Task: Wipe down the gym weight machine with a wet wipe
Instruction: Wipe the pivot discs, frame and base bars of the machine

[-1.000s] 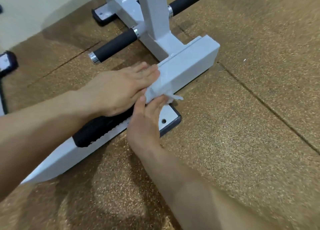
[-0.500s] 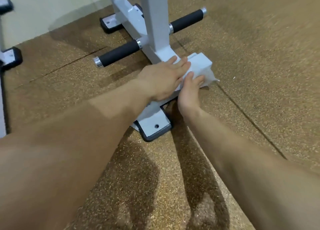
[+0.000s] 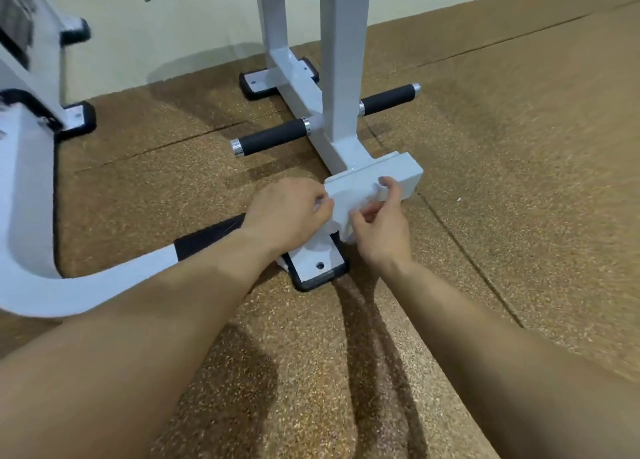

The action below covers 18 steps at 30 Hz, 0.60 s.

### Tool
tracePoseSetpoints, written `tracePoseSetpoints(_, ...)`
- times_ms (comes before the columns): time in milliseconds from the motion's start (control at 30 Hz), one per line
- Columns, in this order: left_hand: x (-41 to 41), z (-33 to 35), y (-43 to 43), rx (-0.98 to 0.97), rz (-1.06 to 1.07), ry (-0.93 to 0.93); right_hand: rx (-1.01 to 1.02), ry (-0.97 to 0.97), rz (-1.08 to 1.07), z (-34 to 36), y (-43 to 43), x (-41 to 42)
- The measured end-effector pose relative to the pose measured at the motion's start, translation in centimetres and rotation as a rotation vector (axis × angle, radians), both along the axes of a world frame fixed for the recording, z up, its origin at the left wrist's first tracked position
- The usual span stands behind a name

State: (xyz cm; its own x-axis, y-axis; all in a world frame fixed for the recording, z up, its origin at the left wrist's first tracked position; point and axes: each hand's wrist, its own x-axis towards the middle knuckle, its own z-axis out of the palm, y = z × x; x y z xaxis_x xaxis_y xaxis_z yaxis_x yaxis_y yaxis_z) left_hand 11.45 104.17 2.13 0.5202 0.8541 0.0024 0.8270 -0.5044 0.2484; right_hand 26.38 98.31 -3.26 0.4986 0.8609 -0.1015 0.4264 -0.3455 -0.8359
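Two hands: the left hand (image 3: 287,212) and right hand (image 3: 379,230) meet at the low end of the weight machine (image 3: 398,171), both holding the wet wipe (image 3: 341,212).
Left fingers: curled in tight, pinching the wipe's near edge.
Right fingers (image 3: 389,186): thumb and forefinger nip the other side, with the forefinger tip up on the white bar.
Wet wipe: bunched between both sets of fingers, draped against the bar.
Foot plate (image 3: 311,259): just below the fingers, on the speckled floor (image 3: 485,216).
Foam pegs (image 3: 273,140): beyond the fingers.

Gym, white weight machine (image 3: 341,77), speckled rubber floor (image 3: 519,181)
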Motion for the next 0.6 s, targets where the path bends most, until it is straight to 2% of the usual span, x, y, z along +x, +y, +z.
tracePoseSetpoints(233, -0.7, 1.2, -0.7, -0.007, -0.019, 0.005, -0.073, -0.404, 0.156, 1.9, 0.9, 0.7)
tracePoseSetpoints(400, -1.8, 3.8, -0.2, 0.031, -0.022, 0.053, -0.034, -0.667, 0.100, 5.3, 2.1, 3.3)
tracePoseSetpoints(600, -1.6, 9.3, 1.4, 0.017, 0.109, -0.082, 0.014, -0.567, 0.232, 12.0, 4.9, 5.1)
